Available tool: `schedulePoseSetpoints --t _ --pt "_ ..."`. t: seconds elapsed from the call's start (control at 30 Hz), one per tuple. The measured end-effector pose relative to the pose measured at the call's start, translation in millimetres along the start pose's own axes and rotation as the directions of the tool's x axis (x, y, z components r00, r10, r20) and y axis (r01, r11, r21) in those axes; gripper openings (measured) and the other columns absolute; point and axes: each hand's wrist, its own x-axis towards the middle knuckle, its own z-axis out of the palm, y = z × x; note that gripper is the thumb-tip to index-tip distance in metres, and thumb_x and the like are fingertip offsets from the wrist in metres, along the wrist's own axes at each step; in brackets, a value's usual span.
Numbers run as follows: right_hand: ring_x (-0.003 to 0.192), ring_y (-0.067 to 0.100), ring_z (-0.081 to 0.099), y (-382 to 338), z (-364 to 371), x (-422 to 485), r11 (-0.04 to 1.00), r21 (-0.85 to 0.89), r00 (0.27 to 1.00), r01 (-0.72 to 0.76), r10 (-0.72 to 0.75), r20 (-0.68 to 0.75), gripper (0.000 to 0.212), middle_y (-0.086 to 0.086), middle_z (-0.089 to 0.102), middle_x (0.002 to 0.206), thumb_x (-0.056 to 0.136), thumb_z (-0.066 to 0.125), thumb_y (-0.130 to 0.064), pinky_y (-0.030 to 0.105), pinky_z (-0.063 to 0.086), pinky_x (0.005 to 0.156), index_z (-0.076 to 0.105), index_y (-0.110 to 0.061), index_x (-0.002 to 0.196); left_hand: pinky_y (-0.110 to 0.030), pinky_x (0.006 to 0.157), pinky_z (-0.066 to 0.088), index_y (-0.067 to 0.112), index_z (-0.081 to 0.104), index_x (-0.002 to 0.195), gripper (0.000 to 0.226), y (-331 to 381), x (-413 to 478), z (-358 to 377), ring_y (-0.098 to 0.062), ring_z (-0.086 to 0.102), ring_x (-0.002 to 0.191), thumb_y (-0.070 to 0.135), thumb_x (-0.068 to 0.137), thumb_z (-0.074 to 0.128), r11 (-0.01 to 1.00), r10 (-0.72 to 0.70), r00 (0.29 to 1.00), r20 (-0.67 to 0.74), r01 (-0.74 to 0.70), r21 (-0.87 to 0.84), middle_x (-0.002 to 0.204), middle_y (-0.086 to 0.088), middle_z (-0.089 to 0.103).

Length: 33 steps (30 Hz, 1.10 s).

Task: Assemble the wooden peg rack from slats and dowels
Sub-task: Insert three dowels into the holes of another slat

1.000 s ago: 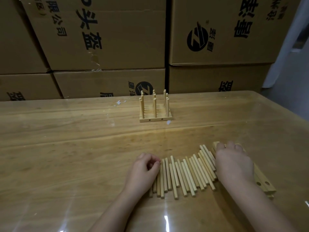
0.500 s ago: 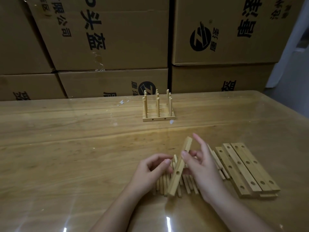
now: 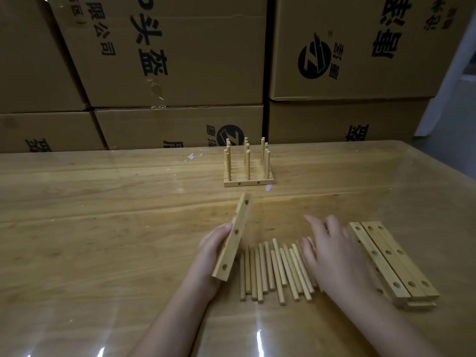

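Left hand (image 3: 215, 253) is clamped on one slat (image 3: 235, 238), thumb along the near edge, fingers hidden behind it. The slat is held tilted, far end raised off the table (image 3: 103, 228), drilled face turned toward the viewer. Judged reason: the holes are kept in sight and reachable for pegging. Three holes are counted along that face. Right hand (image 3: 332, 256) is spread flat over the right end of the dowels (image 3: 273, 271), fingers straight and apart, nothing seen pinched. It is judged that a dowel is being singled out. The dowels are laid side by side in a loose fan just in front of the person, between both hands, presumably so that one can be picked without untangling. About a dozen are counted in the open. More are covered by the right hand, so no full count is given. A slat stack (image 3: 391, 261) is set just right of that hand: three slats side by side on top, three holes each, with at least one more layer beneath. One finished rack (image 3: 248, 173) is stood well apart at the far middle of the table, likely as a pattern. Its pegs are set upright in three columns; the rear ones overlap and are not counted. Cardboard cartons (image 3: 180, 60) are stacked behind.
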Motion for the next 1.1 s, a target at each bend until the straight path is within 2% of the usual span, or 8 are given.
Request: schedulePoseSetpoints --t 0.07,0.17,0.33,0.5,0.7,0.8,0.9,1.1 --pt "0.09 0.009 0.049 6.7 1.2 1.0 0.982 -0.189 0.995 -0.028 0.046 0.093 0.043 -0.003 0.05 0.109 0.092 0.043 -0.036 0.018 0.042 0.069 0.042 -0.024 0.133 -0.028 0.065 0.052 0.005 0.065 0.108 0.053 -0.5 1.2 -0.1 -0.014 0.062 0.063 0.038 0.068 0.069 0.994 -0.037 0.999 0.012 0.038 -0.1 0.072 -0.005 0.063" --pt "0.094 0.012 0.052 9.5 1.3 1.7 0.968 -0.246 0.981 -0.046 0.089 0.17 0.034 -0.003 0.054 0.109 0.093 0.038 -0.037 0.023 0.047 0.071 0.049 -0.023 0.122 -0.022 0.056 0.05 0.001 0.064 0.11 0.052 1.2 0.4 1.9 -0.01 0.058 0.056 0.035 0.071 0.064 0.989 -0.03 0.998 0.055 0.038 -0.14 0.064 -0.003 0.059" --pt "0.096 0.011 0.052 5.0 6.7 2.9 0.981 -0.191 0.981 -0.016 0.052 0.187 0.031 -0.006 0.055 0.109 0.095 0.038 -0.04 0.021 0.042 0.067 0.052 -0.023 0.118 -0.021 0.053 0.051 -0.001 0.064 0.109 0.049 0.4 1.7 2.4 -0.011 0.059 0.055 0.032 0.072 0.062 0.99 -0.037 0.998 0.045 0.042 -0.133 0.063 -0.003 0.06" --pt "0.103 0.013 0.052 -0.2 10.5 0.6 0.997 -0.035 0.967 -0.068 0.074 0.243 0.044 0.0 0.05 0.12 0.093 0.04 -0.048 0.021 0.043 0.07 0.05 -0.02 0.125 -0.022 0.057 0.053 0.014 0.077 0.085 0.025 0.2 1.6 0.6 -0.012 0.063 0.06 0.031 0.074 0.063 0.996 -0.017 0.997 0.076 0.023 -0.081 0.069 -0.003 0.065" --pt "0.1 0.011 0.047 -3.9 6.2 -2.5 0.986 -0.161 0.994 0.052 -0.035 0.104 0.037 -0.004 0.049 0.111 0.095 0.036 -0.041 0.021 0.04 0.082 0.049 -0.025 0.125 -0.019 0.054 0.05 0.021 0.078 0.081 0.017 2.3 -1.2 3.4 -0.009 0.064 0.061 0.034 0.075 0.068 1.0 0.011 0.994 0.108 -0.013 0.017 0.067 0.0 0.066" --pt "0.098 0.015 0.05 6.8 -2.1 3.3 0.946 -0.323 0.995 -0.023 0.053 0.084 0.031 0.0 0.053 0.108 0.092 0.046 -0.027 0.028 0.04 0.087 0.051 -0.022 0.122 -0.018 0.054 0.049 0.021 0.077 0.081 0.022 3.0 -1.4 4.3 -0.009 0.063 0.061 0.036 0.07 0.065 0.999 0.019 0.993 0.113 -0.024 0.042 0.067 0.001 0.065" --pt "0.099 0.016 0.053 15.7 -2.9 7.2 0.925 -0.366 0.971 -0.104 0.174 0.164 0.03 0.002 0.054 0.111 0.093 0.04 -0.025 0.026 0.041 0.083 0.05 -0.02 0.121 -0.018 0.055 0.05 0.022 0.078 0.081 0.024 3.9 -1.2 4.6 -0.008 0.064 0.063 0.039 0.067 0.068 0.998 0.031 0.993 0.118 -0.038 0.058 0.067 0.002 0.066" --pt "0.075 0.013 0.051 17.3 3.9 9.8 0.942 -0.315 0.965 -0.118 0.183 0.187 0.025 -0.001 0.051 0.1 0.095 0.04 -0.029 0.022 0.037 0.055 0.055 -0.02 0.113 -0.016 0.047 0.047 0.022 0.077 0.082 0.015 3.9 -4.2 5.9 -0.007 0.063 0.062 0.031 0.076 0.067 0.997 0.03 0.991 0.128 -0.039 0.064 0.067 0.001 0.065"
